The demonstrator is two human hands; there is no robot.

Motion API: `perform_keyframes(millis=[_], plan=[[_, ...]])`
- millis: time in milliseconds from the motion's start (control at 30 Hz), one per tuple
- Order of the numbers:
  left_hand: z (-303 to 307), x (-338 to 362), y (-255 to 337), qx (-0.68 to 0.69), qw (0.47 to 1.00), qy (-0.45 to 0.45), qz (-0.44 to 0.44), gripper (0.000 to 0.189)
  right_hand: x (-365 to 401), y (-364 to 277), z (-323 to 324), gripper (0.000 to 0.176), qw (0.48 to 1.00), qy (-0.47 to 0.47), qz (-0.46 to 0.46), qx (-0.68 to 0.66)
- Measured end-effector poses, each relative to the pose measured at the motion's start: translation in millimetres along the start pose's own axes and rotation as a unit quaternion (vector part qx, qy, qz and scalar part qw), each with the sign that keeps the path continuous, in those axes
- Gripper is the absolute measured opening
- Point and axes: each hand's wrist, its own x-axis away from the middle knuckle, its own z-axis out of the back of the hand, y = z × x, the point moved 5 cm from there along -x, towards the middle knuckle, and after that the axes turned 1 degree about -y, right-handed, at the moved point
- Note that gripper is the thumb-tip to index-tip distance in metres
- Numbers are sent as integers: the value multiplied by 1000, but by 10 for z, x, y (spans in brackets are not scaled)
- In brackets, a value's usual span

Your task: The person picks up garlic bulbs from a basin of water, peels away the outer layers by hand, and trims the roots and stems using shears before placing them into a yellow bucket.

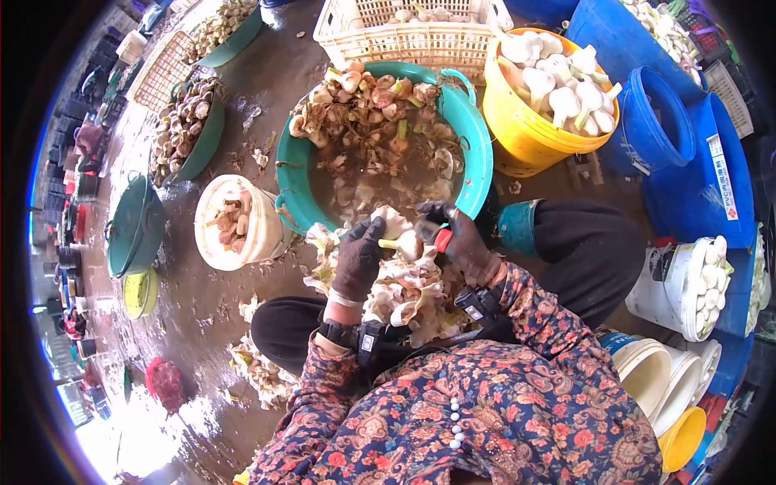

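My left hand (358, 257), in a dark glove, is closed on a garlic bulb (392, 223) above my lap. Close to its right, my right hand (466, 244), also gloved, grips a small red-handled tool (442, 239) whose dark end lies near a second pale bulb. White garlic peelings (406, 293) are heaped on my lap below both hands. Just beyond them stands a round green tub (483, 162) with muddy brown garlic and loose skins inside.
A yellow bucket (517, 151) of white bulbs stands at the back right, beside a blue bucket (659, 117). Left of the tub is a white bucket (212, 257) with some garlic. A plastic crate (404, 42) sits behind the tub.
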Motion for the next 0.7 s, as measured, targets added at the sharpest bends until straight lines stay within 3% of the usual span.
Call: perform_keyframes(millis=[33, 67, 100, 133, 167, 200, 367, 400, 433, 533, 600, 633, 700], plan=[[-10, -12, -39, 0, 1000, 0, 0, 23, 42, -168, -84, 35, 982, -46, 137, 125], [-11, -17, -8, -74, 994, 21, -73, 22, 81, -310, -121, 35, 913, -43, 242, 326], [-10, 0, 32, -147, 977, 43, -145, 22, 95, -321, -130, 35, 914, -43, 240, 325], [10, -5, 9, -148, 978, 43, -144, 22, 115, -311, -175, 36, 877, -57, 242, 411], [35, -41, -112, -44, 998, 37, 1, 22, 124, -291, -212, 37, 832, -71, 243, 494], [20, -23, -234, 61, 987, 30, 146, 22, 130, -310, -222, 37, 820, -60, 275, 499], [-24, 88, -136, 42, 989, 31, 136, 24, 101, -182, -226, 26, 841, -20, 244, 482], [-14, 102, -105, 63, 993, 15, 101, 23, -44, 109, -24, 22, 976, 32, 52, 209], [-2, 130, -75, 85, 994, 0, 66, 23, -79, 479, 65, 18, 981, 79, -148, -93], [-11, 258, -54, 141, 987, -71, 38, 30, -155, 806, 132, 24, 967, 49, -157, -193], [4, 330, 34, 181, 978, -108, 6, 39, -203, 911, 164, 35, 922, 46, -202, -328], [30, 393, 95, 212, 964, -157, 21, 42, -201, 928, 254, 35, 922, 47, -201, -329], [62, 423, 221, 326, 903, -281, 15, 28, -134, 855, 300, 32, 883, 30, -244, -401]])
